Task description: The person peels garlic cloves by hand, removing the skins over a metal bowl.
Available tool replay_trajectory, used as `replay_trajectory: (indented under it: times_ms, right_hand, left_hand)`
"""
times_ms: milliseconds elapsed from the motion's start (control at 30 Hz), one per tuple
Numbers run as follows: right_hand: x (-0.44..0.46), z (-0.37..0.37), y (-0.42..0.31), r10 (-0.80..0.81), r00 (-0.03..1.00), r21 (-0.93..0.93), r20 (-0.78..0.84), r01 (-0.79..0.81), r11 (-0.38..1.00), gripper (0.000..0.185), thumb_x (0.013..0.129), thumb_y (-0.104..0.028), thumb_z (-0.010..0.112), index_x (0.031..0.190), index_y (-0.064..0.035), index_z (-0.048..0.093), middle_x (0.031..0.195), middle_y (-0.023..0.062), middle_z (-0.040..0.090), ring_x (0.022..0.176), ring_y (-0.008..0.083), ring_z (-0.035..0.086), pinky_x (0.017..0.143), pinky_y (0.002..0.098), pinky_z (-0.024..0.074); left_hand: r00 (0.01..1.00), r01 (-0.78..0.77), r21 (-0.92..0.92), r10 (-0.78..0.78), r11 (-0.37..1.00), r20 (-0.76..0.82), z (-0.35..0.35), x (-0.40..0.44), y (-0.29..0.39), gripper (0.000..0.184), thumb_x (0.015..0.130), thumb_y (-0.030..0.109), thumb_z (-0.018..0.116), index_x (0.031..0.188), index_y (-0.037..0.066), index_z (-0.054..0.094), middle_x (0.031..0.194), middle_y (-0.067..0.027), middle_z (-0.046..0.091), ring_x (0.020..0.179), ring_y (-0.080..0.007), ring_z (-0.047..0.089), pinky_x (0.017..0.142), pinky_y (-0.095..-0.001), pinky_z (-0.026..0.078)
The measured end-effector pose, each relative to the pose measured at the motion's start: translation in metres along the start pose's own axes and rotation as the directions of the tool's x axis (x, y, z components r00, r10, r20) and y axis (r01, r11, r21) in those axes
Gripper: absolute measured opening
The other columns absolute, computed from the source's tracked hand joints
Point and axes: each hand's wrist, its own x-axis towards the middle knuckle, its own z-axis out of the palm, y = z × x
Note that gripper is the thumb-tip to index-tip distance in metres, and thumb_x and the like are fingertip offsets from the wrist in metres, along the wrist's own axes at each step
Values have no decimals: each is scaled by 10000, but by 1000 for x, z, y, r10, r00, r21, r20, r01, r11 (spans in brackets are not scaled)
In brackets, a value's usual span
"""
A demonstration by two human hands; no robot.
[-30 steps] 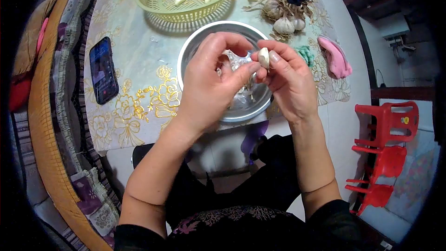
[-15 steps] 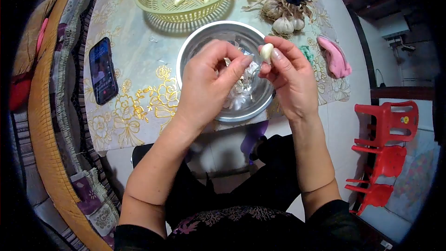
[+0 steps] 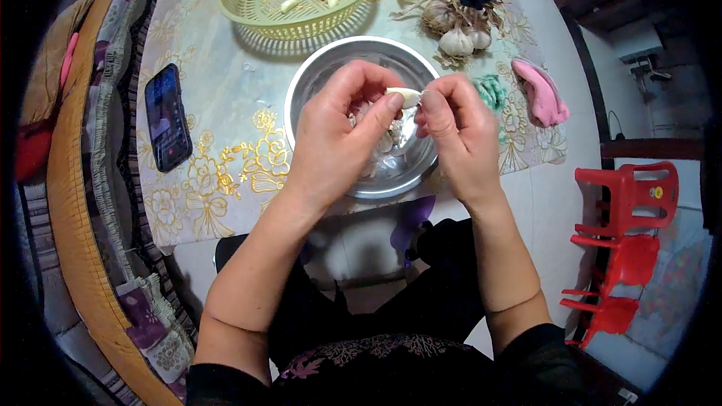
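A pale peeled-looking garlic clove (image 3: 404,96) is pinched between the thumb and fingers of my left hand (image 3: 350,116). My right hand (image 3: 455,120) is closed at the clove's right end, thumb against fingertips; whether it grips the tip or a shred of skin is too small to tell. Both hands are above a metal bowl (image 3: 320,56), where papery garlic skins (image 3: 387,143) lie, partly hidden by my left hand. Beyond the bowl, a yellow-green plastic basket (image 3: 301,26) contains several peeled cloves (image 3: 289,6).
A bunch of garlic bulbs (image 3: 457,41) with dry stalks lies at the back right. Beside it are a green-and-white cloth item (image 3: 490,92) and a pink cloth (image 3: 540,94). At the left lies a phone (image 3: 167,116). Red plastic chairs (image 3: 624,188) stand on the floor to the right.
The clove has passed from my right hand's fingertips to my left hand's pinch and now lies sideways. My right hand has moved left and turned, its fingers now curled at the clove's end.
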Motion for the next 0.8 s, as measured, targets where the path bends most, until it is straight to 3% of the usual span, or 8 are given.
replay_trajectory:
  times_ms: [67,167,233,367,467,567,667,800]
  right_hand:
    - [-1,-1,0,-18,999,-99,49,23,995,185,907,-192,548,815,-32,536,640,96,554,575,188,589,510,331,432]
    - [1,3,0,-262,965,-294,-28,243,924,182,897,-184,553,788,-41,526,632,123,544,542,272,564,476,355,413]
    - [1,6,-1,-300,953,-302,-43,274,913,192,892,-187,557,775,-39,519,622,134,539,542,296,555,471,362,411]
    - [1,8,-2,-295,955,-299,2,282,912,238,908,-212,530,753,-34,507,583,142,511,528,311,545,459,378,396]
    - [-2,12,-3,-134,991,-197,-20,128,972,278,933,-224,482,741,-24,499,559,151,483,505,323,519,459,379,382]
    - [-2,19,-7,-44,997,-52,-70,40,998,327,959,-236,420,730,-12,489,555,133,473,472,277,481,461,357,368]
    - [-2,24,-9,93,994,199,-56,-80,977,366,972,-255,391,717,-12,491,557,75,467,477,167,442,463,310,360]
    - [-2,28,-11,226,974,389,12,-213,896,400,981,-283,376,705,-19,497,580,15,461,519,82,417,463,266,352]
  left_hand:
    - [998,49,-85,-46,995,32,2,-1,1,112,865,92,584,923,-1,560,770,-14,563,681,-71,509,622,-212,427]
    - [987,160,-213,-150,964,63,4,-3,8,111,875,104,577,901,1,546,755,-6,550,678,-70,506,620,-208,421]
    - [979,201,-264,-187,943,79,4,-4,9,111,879,109,574,889,5,538,755,-2,548,675,-70,505,617,-206,419]
    - [1000,25,-80,-26,996,-13,7,-6,9,116,877,110,578,889,8,524,742,-18,546,651,-77,506,598,-221,423]
    - [995,-92,45,94,995,-45,10,-9,4,101,878,95,567,892,10,514,733,-48,546,635,-101,517,588,-242,431]
    - [975,-193,146,206,970,-82,14,-11,4,83,881,81,553,891,11,509,731,-72,548,628,-134,537,582,-260,440]
    - [956,-248,195,272,949,-106,16,-11,1,79,882,78,551,892,11,510,736,-80,550,630,-159,551,579,-273,446]
    - [947,-254,195,284,948,-149,16,-13,-2,94,879,85,565,898,11,511,760,-82,540,639,-170,551,584,-280,448]
